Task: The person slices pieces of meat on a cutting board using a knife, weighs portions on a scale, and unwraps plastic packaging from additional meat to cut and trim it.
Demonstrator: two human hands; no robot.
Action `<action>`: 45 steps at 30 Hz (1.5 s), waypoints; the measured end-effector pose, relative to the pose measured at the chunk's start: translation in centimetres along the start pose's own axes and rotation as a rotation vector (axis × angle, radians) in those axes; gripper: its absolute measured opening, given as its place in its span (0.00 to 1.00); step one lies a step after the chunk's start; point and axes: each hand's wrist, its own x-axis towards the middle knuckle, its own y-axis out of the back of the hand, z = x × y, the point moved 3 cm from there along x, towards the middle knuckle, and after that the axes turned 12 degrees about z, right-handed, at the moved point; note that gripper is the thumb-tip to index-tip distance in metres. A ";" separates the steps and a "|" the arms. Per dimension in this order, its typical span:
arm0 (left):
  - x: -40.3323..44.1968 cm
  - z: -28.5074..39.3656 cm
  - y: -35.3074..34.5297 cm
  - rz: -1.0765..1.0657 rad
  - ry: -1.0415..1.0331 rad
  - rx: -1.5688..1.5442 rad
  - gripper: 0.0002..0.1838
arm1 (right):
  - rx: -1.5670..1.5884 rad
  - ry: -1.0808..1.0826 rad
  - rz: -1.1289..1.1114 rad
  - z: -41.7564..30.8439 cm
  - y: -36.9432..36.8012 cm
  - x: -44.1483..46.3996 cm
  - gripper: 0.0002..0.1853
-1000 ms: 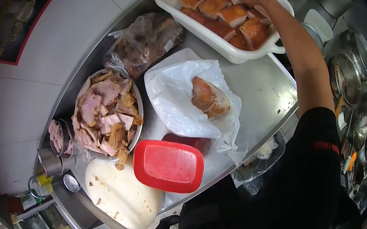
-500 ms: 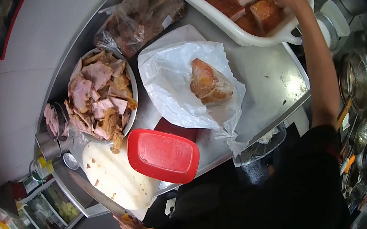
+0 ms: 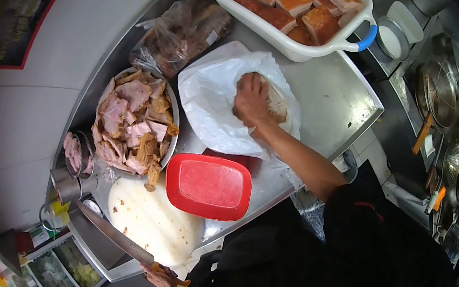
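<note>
My left hand (image 3: 162,279) holds a long knife (image 3: 114,238) by its yellow handle, low in the view, the blade pointing up and left beside a pale, scrap-speckled cutting board (image 3: 155,221). My right hand (image 3: 252,100) is inside an open white plastic bag (image 3: 206,101), its fingers curled over the left side of a piece of meat (image 3: 276,106). The hand hides part of that piece. Just below the bag, a red plastic container (image 3: 208,186) overlaps the board's upper edge. Left of the bag stands a round bowl (image 3: 178,113) heaped with cut meat (image 3: 134,123).
A white tub (image 3: 297,49) of browned meat blocks stands at the top. A clear bag of dark meat (image 3: 183,35) lies above the bowl. Metal cups (image 3: 64,185) are at the left edge, pans (image 3: 438,94) at the right, and a divided food tray (image 3: 66,262) at lower left.
My right hand has left the white tub and come down onto the meat in the white bag. The tub's blue handle now shows. My left hand still holds the knife.
</note>
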 end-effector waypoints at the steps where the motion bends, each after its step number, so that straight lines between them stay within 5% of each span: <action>1: 0.7 1.1 0.0 0.005 0.110 -0.024 0.30 | 0.171 0.080 -0.095 -0.1 0.9 0.9 0.22; 3: 3.5 5.8 0.7 0.002 0.449 -0.122 0.35 | 0.518 0.245 -0.299 0.0 2.9 1.7 0.16; 4: 3.8 6.5 0.9 -0.004 0.529 -0.150 0.36 | 0.665 0.037 -0.212 0.1 1.9 0.9 0.10; 5: 4.1 7.2 1.1 -0.007 0.610 -0.176 0.37 | 0.575 0.204 -0.258 -0.3 0.7 0.3 0.10; 6: 3.8 6.6 1.1 -0.007 0.540 -0.154 0.37 | 0.482 0.369 -0.303 -0.2 -0.5 -0.1 0.11; 9: 0.3 0.8 0.7 -0.024 0.259 -0.134 0.22 | 1.082 -0.018 -0.408 0.6 -4.5 -1.5 0.12; 12: -0.6 -0.4 0.5 -0.020 -0.147 0.035 0.37 | 0.888 -0.200 -0.762 -1.7 1.1 0.9 0.10; 14: 0.1 1.1 1.1 -0.084 -0.233 0.117 0.52 | 1.251 -0.376 -0.563 -2.1 -1.8 -1.1 0.13; 15: 0.1 1.1 1.0 -0.068 -0.229 0.100 0.51 | 1.373 -0.377 -0.448 -2.2 -1.0 -1.1 0.15; 16: 0.0 1.2 1.0 -0.052 -0.224 0.085 0.49 | 1.381 -0.235 -0.314 -2.1 0.4 -1.3 0.16; 20: -0.9 0.2 1.3 -0.028 -0.160 0.104 0.46 | 1.243 -0.240 -0.205 -1.3 1.6 -1.0 0.17; 32: -7.0 -0.7 1.1 -0.071 0.276 0.151 0.45 | 0.944 -0.332 -0.398 0.7 0.8 3.4 0.18; 39: -10.1 -2.8 -0.3 -0.141 0.391 0.111 0.45 | 1.274 -0.770 -0.838 4.9 3.8 7.3 0.19; 45: -8.9 -1.9 -0.2 -0.131 0.300 0.104 0.49 | 1.417 -0.962 -0.846 9.0 8.1 8.0 0.19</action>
